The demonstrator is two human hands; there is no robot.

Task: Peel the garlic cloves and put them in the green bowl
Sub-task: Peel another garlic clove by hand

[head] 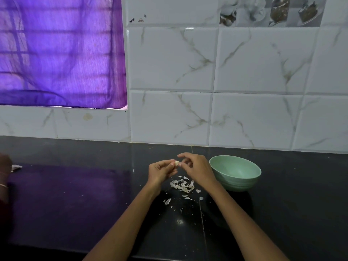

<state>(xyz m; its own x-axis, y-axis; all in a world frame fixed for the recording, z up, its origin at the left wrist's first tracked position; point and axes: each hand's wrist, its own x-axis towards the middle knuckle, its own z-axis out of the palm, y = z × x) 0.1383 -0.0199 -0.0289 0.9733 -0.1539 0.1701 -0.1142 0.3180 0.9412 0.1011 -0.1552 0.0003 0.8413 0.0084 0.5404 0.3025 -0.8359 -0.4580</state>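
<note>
Garlic clove [176,163] getting its skin picked off, up in the air above the dark counter [75,194].

I'm pinching it in my left hand [161,171], fingers curled round it, while my right hand [195,166] is working at its exposed end with thumb and fingertips. It's tiny and light, firm under a papery, brittle skin that likely flakes rather than pulls clean, and probably turns a bit slick once bare, so I'm holding it by the flanks. Loose peels [182,185] are lying just below; the green bowl [236,173] is sitting just beside my right wrist.
</note>
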